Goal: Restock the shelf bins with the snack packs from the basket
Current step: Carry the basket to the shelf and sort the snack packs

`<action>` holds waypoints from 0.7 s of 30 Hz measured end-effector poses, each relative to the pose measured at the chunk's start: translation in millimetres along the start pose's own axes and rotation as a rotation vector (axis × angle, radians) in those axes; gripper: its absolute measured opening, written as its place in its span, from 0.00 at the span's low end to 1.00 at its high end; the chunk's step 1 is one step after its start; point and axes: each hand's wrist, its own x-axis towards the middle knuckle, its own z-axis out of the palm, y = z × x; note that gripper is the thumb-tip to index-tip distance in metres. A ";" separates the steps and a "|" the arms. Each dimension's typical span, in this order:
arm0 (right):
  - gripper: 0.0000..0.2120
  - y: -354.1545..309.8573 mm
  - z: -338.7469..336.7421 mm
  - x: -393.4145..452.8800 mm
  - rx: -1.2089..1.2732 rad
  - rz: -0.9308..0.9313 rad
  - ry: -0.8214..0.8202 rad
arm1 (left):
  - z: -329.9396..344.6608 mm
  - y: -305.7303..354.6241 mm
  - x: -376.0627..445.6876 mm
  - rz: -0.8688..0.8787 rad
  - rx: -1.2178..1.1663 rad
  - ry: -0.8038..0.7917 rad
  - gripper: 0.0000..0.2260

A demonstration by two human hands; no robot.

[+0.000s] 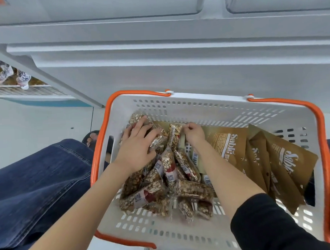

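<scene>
Both hands were in the basket: left hand spread over the snack bars at 10 o'clock, right hand pinching one wrapper. Slippery film, overloaded grip probably drops some.

Both bare forearms reached forward and down, the left hand spread with fingers splayed and slightly curled, pressing downward, while the right hand was bunched, seemingly pinching with thumb and fingertips.
</scene>
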 end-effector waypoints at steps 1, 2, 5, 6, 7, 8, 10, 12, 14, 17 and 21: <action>0.09 -0.8 -1.5 -2.9 0.011 -0.028 0.037 | 0.6 -0.5 -1.0 0.005 0.001 0.012 0.23; 0.08 -3.1 -3.9 -8.5 0.047 -0.054 0.076 | 0.4 -0.6 -1.8 0.008 0.005 0.023 0.23; 0.10 -14.1 -23.2 -42.5 0.099 -0.179 0.217 | -1.8 0.2 -3.4 0.015 0.034 0.007 0.24; 0.11 -17.7 -35.0 -57.4 0.090 -0.255 0.284 | -3.0 1.6 -2.9 0.015 0.039 -0.007 0.24; 0.11 -21.4 -48.9 -72.4 0.086 -0.327 0.352 | -4.7 3.8 -2.2 0.010 0.039 -0.028 0.24; 0.10 -25.8 -63.9 -87.2 0.086 -0.381 0.412 | -6.1 6.3 -1.4 0.000 0.036 -0.058 0.24; 0.10 -33.9 -92.8 -111.3 0.084 -0.434 0.502 | -7.4 11.7 -0.2 -0.018 0.047 -0.146 0.25; 0.10 -37.5 -118.4 -129.3 0.075 -0.439 0.573 | -8.0 16.0 -1.5 -0.035 0.093 -0.215 0.28; 0.11 -33.0 -141.5 -144.9 0.098 -0.396 0.661 | -8.5 18.4 -3.3 -0.063 0.080 -0.230 0.30; 0.09 -15.5 -169.1 -177.6 0.239 -0.282 0.817 | -16.1 26.0 -4.0 -0.084 -0.046 -0.227 0.30; 0.03 19.9 -172.0 -226.5 0.325 -0.095 0.854 | -34.9 78.6 -3.5 -0.092 -0.330 -0.139 0.26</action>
